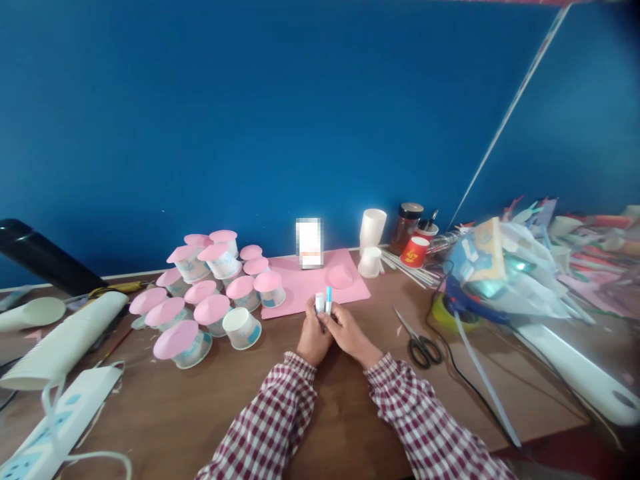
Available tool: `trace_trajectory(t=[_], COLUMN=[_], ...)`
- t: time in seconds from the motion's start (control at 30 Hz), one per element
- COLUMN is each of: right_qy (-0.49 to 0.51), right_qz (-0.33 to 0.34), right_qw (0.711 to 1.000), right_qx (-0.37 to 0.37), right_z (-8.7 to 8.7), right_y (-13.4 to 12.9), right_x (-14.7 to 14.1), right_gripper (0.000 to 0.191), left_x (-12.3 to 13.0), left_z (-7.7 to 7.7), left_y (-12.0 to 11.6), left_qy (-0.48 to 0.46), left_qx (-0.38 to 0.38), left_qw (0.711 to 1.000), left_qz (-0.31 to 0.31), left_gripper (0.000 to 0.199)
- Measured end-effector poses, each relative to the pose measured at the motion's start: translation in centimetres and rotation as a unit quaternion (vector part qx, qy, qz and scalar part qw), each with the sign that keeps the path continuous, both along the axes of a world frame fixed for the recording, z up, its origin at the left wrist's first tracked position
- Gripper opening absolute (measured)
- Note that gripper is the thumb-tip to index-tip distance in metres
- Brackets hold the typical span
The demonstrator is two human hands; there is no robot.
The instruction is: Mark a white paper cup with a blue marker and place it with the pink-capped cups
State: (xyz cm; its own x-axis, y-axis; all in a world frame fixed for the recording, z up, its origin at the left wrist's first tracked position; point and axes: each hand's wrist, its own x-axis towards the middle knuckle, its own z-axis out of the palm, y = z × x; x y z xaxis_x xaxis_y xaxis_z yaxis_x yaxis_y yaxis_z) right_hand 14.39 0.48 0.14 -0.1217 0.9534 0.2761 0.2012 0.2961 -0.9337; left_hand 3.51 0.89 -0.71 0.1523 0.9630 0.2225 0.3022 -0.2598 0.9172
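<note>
My left hand (pixel 316 335) is closed around a small white object (pixel 319 303), whose exact kind I cannot make out. Beside it, my right hand (pixel 346 331) is closed on a light-blue pen-like item (pixel 329 299) standing upright. The two hands touch each other over the brown table, just in front of a pink sheet (pixel 295 287). A pink paper piece (pixel 339 276) lies on that sheet. To the left, an uncovered paper cup (pixel 242 328) stands near several cups with pink paper tops (pixel 176 340).
Scissors (pixel 423 348) and a blue glue gun (pixel 467 303) with its cord lie right. White cups (pixel 373 230), a red cup (pixel 415 253), a jar (pixel 407 228) and plastic bags (pixel 520 260) stand behind. Left are stacked cups (pixel 75 337), a power strip (pixel 67 417) and a black bottle (pixel 47 257).
</note>
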Motion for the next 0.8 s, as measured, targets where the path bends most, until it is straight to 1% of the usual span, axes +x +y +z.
trace_trajectory(t=[0.1, 0.2, 0.33, 0.43, 0.5, 0.53, 0.57, 0.6, 0.63, 0.67, 0.7, 0.8], right_qy=[-0.018, -0.033, -0.014, -0.011, -0.066, -0.117, -0.188, -0.286, -0.395, -0.489, -0.513, -0.542], right_qz=[-0.027, -0.059, -0.128, -0.144, -0.131, -0.128, -0.133, -0.141, -0.164, -0.188, -0.203, -0.25], right_qw=[0.999, 0.998, 0.992, 0.99, 0.989, 0.984, 0.972, 0.946, 0.9, 0.844, 0.823, 0.786], right_qx=[0.008, 0.008, -0.004, 0.0, -0.008, -0.025, -0.045, -0.063, -0.085, -0.121, -0.136, -0.165], right_z=[0.2, 0.6, 1.2, 2.0, 2.8, 3.3, 3.7, 4.2, 4.5, 4.8, 5.0, 5.0], right_y=[-0.4, -0.8, -0.9, -0.9, -0.8, -0.7, -0.6, -0.5, -0.3, -0.1, 0.2, 1.1], right_x=[-0.2, -0.3, 0.1, 1.2, 2.5, 3.4, 4.4, 5.6, 6.7, 7.9, 9.0, 11.6], right_gripper=[0.023, 0.026, 0.031, 0.031, 0.03, 0.029, 0.029, 0.027, 0.026, 0.024, 0.022, 0.021], left_x=[0.1, 0.1, 0.1, 0.2, 0.2, 0.2, 0.2, 0.2, 0.2, 0.2, 0.2, 0.2], left_z=[0.0, 0.0, 0.2, 0.2, 0.1, 0.0, -0.1, -0.2, -0.4, -0.5, -0.6, -0.6], left_y=[0.0, 0.0, 0.0, -0.1, 0.0, 0.0, 0.1, 0.1, 0.1, 0.2, 0.2, 0.2], left_qy=[-0.002, -0.016, -0.041, -0.043, -0.038, -0.036, -0.033, -0.03, -0.027, -0.025, -0.023, -0.018], left_qx=[0.011, 0.022, -0.009, -0.021, -0.021, -0.021, -0.02, -0.019, -0.017, -0.014, -0.013, -0.01], left_qw=[1.0, 1.0, 0.998, 0.997, 0.998, 0.998, 0.998, 0.998, 0.998, 0.998, 0.998, 0.998], left_qz=[0.002, -0.011, -0.052, -0.061, -0.054, -0.049, -0.047, -0.046, -0.046, -0.048, -0.05, -0.054], left_gripper=[0.068, 0.065, 0.07, 0.067, 0.06, 0.057, 0.055, 0.054, 0.053, 0.054, 0.054, 0.054])
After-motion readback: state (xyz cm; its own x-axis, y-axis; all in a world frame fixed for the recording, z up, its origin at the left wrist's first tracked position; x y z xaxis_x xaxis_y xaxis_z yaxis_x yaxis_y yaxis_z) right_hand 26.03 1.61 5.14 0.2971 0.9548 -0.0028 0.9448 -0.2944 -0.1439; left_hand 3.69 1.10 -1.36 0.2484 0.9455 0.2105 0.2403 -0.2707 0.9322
